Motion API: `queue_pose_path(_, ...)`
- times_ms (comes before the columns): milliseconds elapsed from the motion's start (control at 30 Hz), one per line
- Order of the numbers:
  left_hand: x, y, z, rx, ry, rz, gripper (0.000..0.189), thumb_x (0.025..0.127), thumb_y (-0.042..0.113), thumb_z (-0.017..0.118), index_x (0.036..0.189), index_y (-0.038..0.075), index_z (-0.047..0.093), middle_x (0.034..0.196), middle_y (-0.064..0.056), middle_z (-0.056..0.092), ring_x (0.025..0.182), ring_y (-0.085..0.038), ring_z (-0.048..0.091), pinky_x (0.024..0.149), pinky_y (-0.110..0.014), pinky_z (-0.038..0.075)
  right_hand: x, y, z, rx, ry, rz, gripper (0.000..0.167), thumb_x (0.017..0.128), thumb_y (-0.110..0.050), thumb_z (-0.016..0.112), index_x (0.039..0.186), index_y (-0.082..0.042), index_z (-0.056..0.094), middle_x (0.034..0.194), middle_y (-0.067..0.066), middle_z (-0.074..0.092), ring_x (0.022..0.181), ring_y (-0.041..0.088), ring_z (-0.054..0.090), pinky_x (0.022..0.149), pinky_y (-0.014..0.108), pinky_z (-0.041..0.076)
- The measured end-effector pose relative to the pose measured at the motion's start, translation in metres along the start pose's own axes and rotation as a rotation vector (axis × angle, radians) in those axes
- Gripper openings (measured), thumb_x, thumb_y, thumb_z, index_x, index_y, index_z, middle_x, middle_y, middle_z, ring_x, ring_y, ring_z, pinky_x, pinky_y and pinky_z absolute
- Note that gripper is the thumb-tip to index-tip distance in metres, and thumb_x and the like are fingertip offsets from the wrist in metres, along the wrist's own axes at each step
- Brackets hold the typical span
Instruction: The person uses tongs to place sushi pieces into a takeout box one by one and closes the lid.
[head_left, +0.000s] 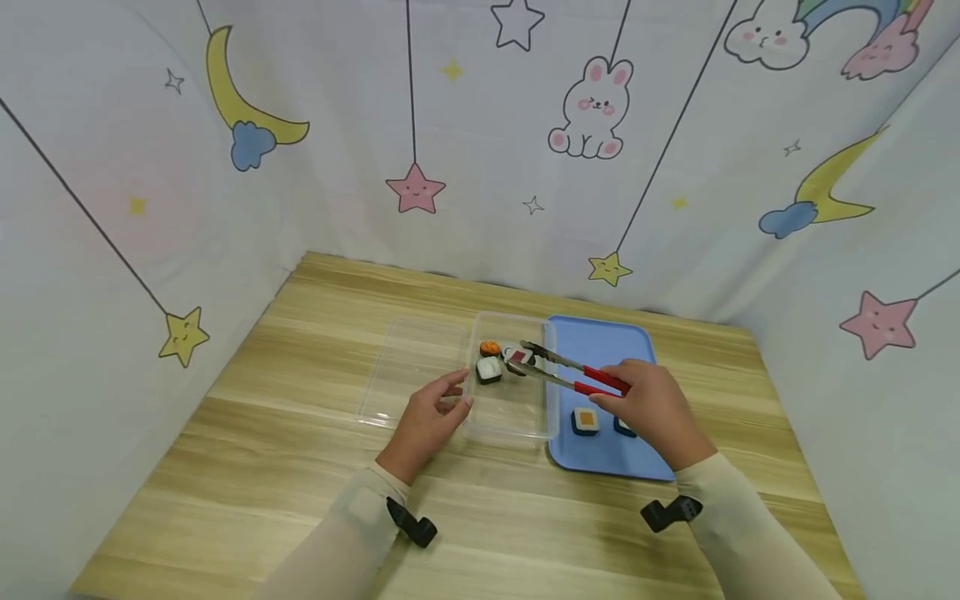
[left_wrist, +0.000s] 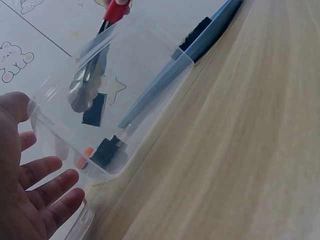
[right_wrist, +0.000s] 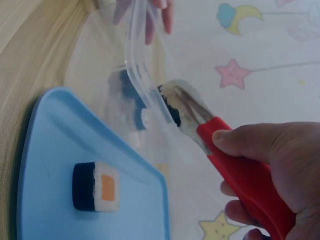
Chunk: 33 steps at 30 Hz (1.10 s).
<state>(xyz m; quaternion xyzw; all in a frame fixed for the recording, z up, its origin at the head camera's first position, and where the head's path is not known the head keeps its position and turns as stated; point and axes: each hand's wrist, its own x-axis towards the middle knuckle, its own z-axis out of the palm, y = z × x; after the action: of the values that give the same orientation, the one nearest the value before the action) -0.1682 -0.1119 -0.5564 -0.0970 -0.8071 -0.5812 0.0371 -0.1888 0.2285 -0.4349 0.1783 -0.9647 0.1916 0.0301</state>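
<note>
Red-centred sushi (head_left: 519, 356) is held by tongs (head_left: 560, 359) over the clear box (head_left: 510, 435), toward twelve o'clock, the tongs being gripped by the right hand (head_left: 654, 412). By the left hand (head_left: 426, 422), fingers spread, the nine-o'clock wall is met. It could be dropped by a loosened squeeze. Its face is turned upward; its long axis cannot be told.

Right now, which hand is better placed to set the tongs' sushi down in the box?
Likely the right hand: it holds the tongs gripping that sushi at the box. The left hand, beside the box, holds no tool.
</note>
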Motion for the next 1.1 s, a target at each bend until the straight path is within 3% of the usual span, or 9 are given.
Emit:
queue_pose_path(433,0.001,0.002,-0.001,0.002,0.0,-0.013,0.049,0.102,0.027,0.069,0.148,0.014,0.059,0.142,-0.014,0.062,0.11,-0.029,0.07,0.09,-0.048,0.059,0.015,-0.017,0.004,-0.183,-0.011,-0.066,0.036,0.081,-0.029,0.091,0.108,-0.008,0.081,0.092,0.002,0.071,0.078,0.019,0.063,0.069,0.04,0.059)
queue_pose_path(633,0.001,0.003,-0.001,-0.002,-0.004,-0.009,0.05,0.102,0.027,0.069,0.148,0.013,0.058,0.143,-0.015,0.061,0.112,-0.029,0.069,0.091,-0.048,0.059,0.018,-0.024,0.004,-0.222,-0.039,-0.056,0.034,0.081,-0.03,0.091,0.106,-0.009,0.081,0.089,0.001,0.069,0.077,0.018,0.063,0.066,0.038,0.058)
queue_pose_path(867,0.001,0.002,0.0,-0.005,0.007,0.003,0.048,0.101,0.025,0.07,0.147,0.012,0.06,0.14,-0.015,0.063,0.112,-0.029,0.069,0.091,-0.049,0.059,0.017,-0.026,0.003,-0.204,-0.016,-0.066,0.035,0.08,-0.03,0.091,0.107,-0.009,0.081,0.089,0.0,0.068,0.076,0.018,0.063,0.065,0.038,0.058)
queue_pose_path(1100,0.001,0.002,0.001,0.001,0.008,0.003,0.048,0.101,0.026,0.07,0.147,0.013,0.06,0.14,-0.015,0.063,0.112,-0.029,0.069,0.091,-0.049,0.059,0.007,-0.012,-0.003,-0.113,0.077,-0.051,0.039,0.082,-0.029,0.09,0.113,-0.008,0.078,0.094,0.002,0.069,0.08,0.022,0.064,0.067,0.041,0.058)
